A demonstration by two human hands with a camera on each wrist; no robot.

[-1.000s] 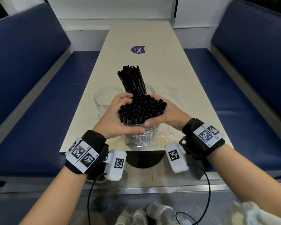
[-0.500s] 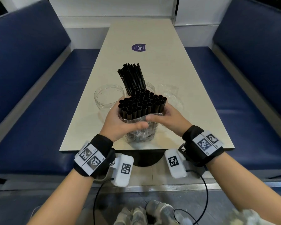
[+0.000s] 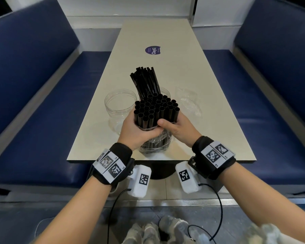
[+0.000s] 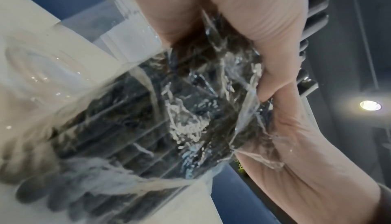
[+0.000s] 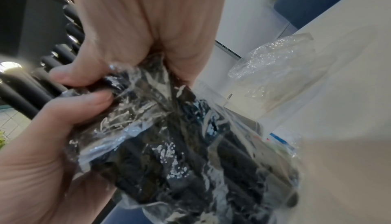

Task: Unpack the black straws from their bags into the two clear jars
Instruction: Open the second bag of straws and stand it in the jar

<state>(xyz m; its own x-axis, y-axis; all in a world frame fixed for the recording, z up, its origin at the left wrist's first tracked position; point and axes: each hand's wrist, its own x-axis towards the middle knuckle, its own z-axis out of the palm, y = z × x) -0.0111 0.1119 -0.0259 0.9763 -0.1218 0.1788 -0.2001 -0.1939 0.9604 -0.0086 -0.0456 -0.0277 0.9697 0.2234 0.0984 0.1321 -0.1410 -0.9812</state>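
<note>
A thick bundle of black straws (image 3: 155, 110) stands upright near the table's front edge, its lower half inside a clear plastic bag (image 3: 154, 145). My left hand (image 3: 139, 132) and my right hand (image 3: 173, 127) grip the bag's bunched rim on either side of the bundle. The wrist views show the crinkled bag (image 4: 190, 110) (image 5: 180, 144) pinched under the left hand (image 4: 243, 43) and the right hand (image 5: 148, 35). Just behind stand an empty clear jar (image 3: 120, 104) and a second jar (image 3: 165, 92) holding thinner black straws (image 3: 144, 81).
An empty crumpled clear bag (image 3: 188, 101) (image 5: 275, 70) lies on the beige table (image 3: 209, 134) to the right of the jars. A purple sticker (image 3: 153, 50) is farther back. Blue bench seats (image 3: 42, 111) run along both sides.
Both hands have slid the bag's rim down the bundle, so more of the straws stand bare above my fingers. The bundle stays upright in the same spot.
</note>
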